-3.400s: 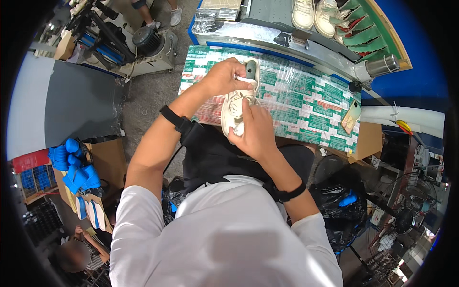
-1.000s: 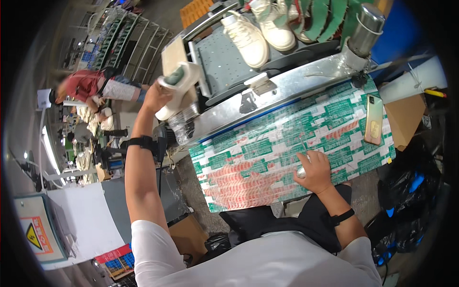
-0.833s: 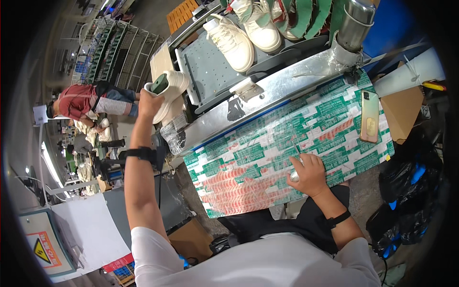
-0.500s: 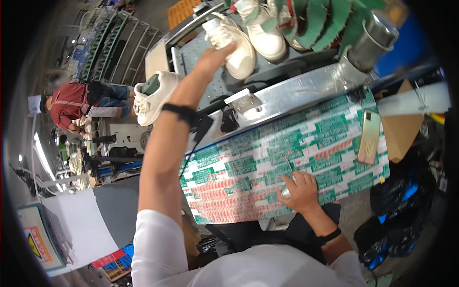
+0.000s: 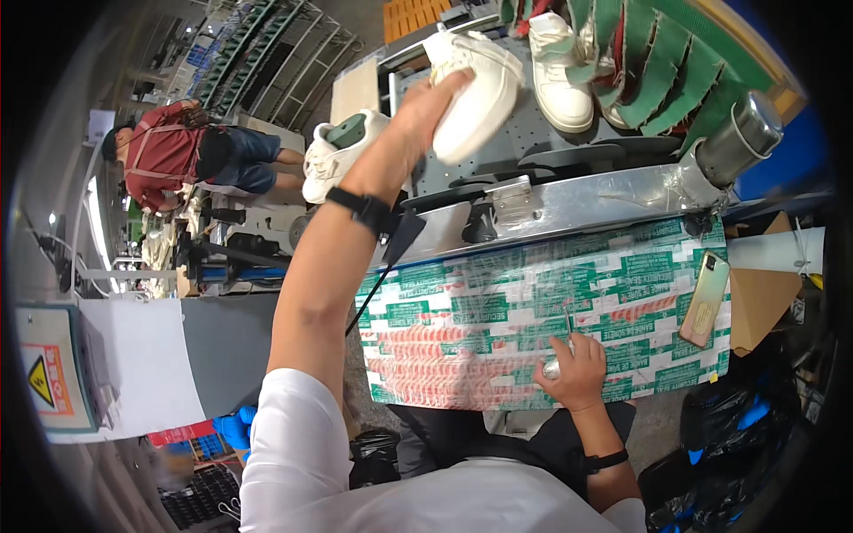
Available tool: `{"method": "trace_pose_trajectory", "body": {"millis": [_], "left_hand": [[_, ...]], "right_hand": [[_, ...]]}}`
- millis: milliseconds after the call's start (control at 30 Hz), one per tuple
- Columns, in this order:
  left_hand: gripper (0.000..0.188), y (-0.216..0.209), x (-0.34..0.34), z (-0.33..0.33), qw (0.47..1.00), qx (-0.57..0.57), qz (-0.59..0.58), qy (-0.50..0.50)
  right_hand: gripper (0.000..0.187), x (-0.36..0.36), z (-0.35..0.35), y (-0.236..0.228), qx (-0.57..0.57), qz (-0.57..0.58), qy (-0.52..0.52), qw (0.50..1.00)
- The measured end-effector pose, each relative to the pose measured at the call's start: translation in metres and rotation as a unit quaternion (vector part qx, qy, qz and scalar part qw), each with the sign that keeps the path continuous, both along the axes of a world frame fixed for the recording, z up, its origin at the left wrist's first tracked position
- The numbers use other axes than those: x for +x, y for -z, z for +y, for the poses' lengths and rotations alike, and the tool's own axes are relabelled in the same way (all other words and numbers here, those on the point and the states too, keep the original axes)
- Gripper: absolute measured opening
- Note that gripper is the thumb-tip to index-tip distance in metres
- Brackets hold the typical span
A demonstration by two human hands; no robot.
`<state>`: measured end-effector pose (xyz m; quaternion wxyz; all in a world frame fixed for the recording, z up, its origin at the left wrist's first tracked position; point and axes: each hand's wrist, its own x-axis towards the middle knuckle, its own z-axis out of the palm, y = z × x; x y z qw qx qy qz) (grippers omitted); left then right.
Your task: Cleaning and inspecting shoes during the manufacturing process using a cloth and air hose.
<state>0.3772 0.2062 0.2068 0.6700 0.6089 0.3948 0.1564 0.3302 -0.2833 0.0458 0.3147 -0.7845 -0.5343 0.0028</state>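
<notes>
My left hand (image 5: 431, 111) reaches far forward, fingers closed around a white sneaker (image 5: 480, 89) above the grey perforated surface (image 5: 435, 173). Another white sneaker (image 5: 562, 75) stands to its right, against the green strips hanging there. Left of my wrist, one more white shoe (image 5: 324, 160) has a green piece inside its opening. My right hand (image 5: 577, 371) rests near the front of the tape-covered board (image 5: 498, 311). It is closed on a thin pointed metal tool (image 5: 567, 318) with a pale rounded handle, its exact kind unclear.
A metal bar (image 5: 586, 194) with a round post (image 5: 742, 142) runs between board and shoes. On the board's right lies a phone (image 5: 705, 300). Green strips (image 5: 671, 71) hang at the back right. Black bags (image 5: 737, 409) sit at the lower right. A person in red (image 5: 169, 155) works at the left.
My left hand has taken hold of the white sneaker and lifted it, tilting it. The head view has shifted. My right hand keeps its tool over the board.
</notes>
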Motion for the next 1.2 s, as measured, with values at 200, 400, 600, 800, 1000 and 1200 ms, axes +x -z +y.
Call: {"method": "trace_pose_trajectory", "body": {"millis": [200,400,600,800,1000,1200], "left_hand": [[0.045,-0.028,-0.141,-0.128,0.999,-0.024,-0.044,0.009],[0.073,-0.02,-0.257,-0.266,0.991,0.093,-0.028,-0.098],[0.106,0.053,-0.329,-0.377,0.963,0.158,0.101,-0.192],[0.085,0.096,-0.363,-0.379,0.995,0.019,0.067,-0.07],[0.026,0.091,-0.414,-0.323,0.97,-0.005,-0.001,-0.244],[0.019,0.044,-0.361,-0.307,0.975,0.214,-0.051,-0.03]], "right_hand": [[0.045,-0.003,0.007,-0.002,0.028,-0.001,-0.002,1.0],[0.046,-0.008,-0.001,0.005,0.039,-0.004,0.0,0.999],[0.045,-0.008,-0.01,0.007,0.03,-0.012,-0.004,0.999],[0.056,-0.002,0.0,0.011,0.034,-0.016,-0.001,0.999],[0.091,-0.093,-0.019,-0.072,0.024,0.253,-0.064,0.965],[0.093,-0.167,-0.005,-0.105,0.035,0.137,-0.259,0.955]]}}
